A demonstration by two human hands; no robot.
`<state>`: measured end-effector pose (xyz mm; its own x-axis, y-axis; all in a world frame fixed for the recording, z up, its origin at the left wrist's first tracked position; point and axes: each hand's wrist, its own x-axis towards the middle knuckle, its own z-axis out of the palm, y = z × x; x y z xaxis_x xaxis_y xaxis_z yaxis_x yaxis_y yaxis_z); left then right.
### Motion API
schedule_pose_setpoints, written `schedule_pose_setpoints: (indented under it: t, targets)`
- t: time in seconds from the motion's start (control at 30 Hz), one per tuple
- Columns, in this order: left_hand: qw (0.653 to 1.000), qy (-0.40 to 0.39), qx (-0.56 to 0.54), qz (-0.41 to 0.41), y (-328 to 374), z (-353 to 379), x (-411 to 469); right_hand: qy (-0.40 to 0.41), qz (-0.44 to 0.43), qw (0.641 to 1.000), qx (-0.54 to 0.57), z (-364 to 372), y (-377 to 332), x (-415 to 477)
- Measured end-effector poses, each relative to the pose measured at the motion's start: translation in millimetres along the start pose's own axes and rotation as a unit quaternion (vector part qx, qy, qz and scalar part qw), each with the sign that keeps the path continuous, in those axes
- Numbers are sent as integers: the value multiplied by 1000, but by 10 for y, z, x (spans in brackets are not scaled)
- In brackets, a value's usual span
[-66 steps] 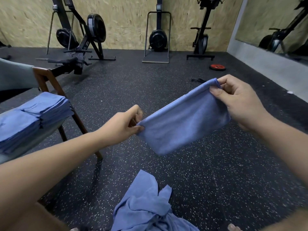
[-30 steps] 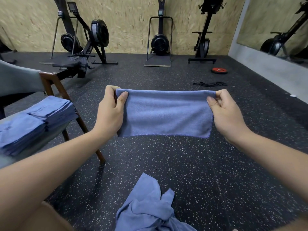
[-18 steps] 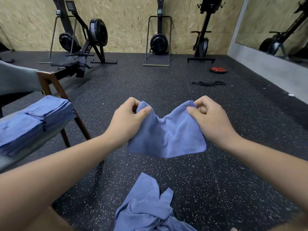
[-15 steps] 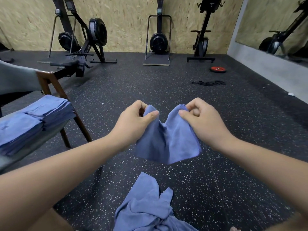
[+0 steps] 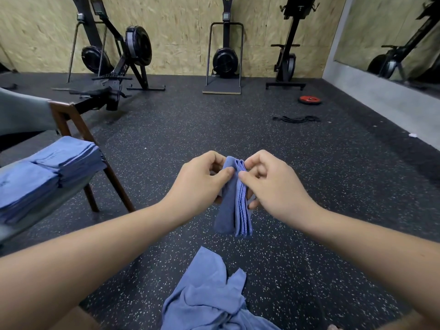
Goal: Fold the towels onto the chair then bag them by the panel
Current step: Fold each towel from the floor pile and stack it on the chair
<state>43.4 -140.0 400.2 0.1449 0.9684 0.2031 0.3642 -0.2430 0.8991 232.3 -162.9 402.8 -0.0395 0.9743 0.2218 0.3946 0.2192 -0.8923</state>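
A blue towel [image 5: 234, 210] hangs folded in half between my hands, its two halves pressed together and its edges facing me. My left hand [image 5: 198, 184] pinches its top from the left, and my right hand [image 5: 269, 184] pinches it from the right, thumbs nearly touching. On the left stands a wooden chair [image 5: 71, 125] with two stacks of folded blue towels [image 5: 47, 167] on its seat. A loose heap of unfolded blue towels [image 5: 212, 296] lies on the floor below my hands.
The dark speckled rubber floor [image 5: 309, 186] stretches ahead. Rowing machines [image 5: 119, 58] and an exercise bike [image 5: 288, 44] stand along the wooden back wall. A red weight plate [image 5: 309, 100] and a black band [image 5: 296, 119] lie at the right. A mirror wall [image 5: 390, 36] runs along the right.
A second ago the towel was stretched flat between my hands. My hands have come together, folding it in half so it hangs narrow.
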Motion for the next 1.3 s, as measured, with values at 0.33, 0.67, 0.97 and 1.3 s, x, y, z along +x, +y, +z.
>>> schedule_pose_setpoints:
  t: [0.33, 0.67, 0.97, 1.3]
  targets:
    - [999, -32, 28, 20, 8, -47, -35, -59, -9, 996, 70, 7, -31, -9]
    - [993, -94, 25, 63, 30, -284, 42, -28, -132, 980, -146, -231, 128, 139]
    - [991, -118, 16, 53, -62, -558, 81, -154, 28, 988, 5, -501, 322, 297]
    - [976, -152, 157, 16, -144, -546, 130, -100, -41, 993, -53, -256, 92, 247]
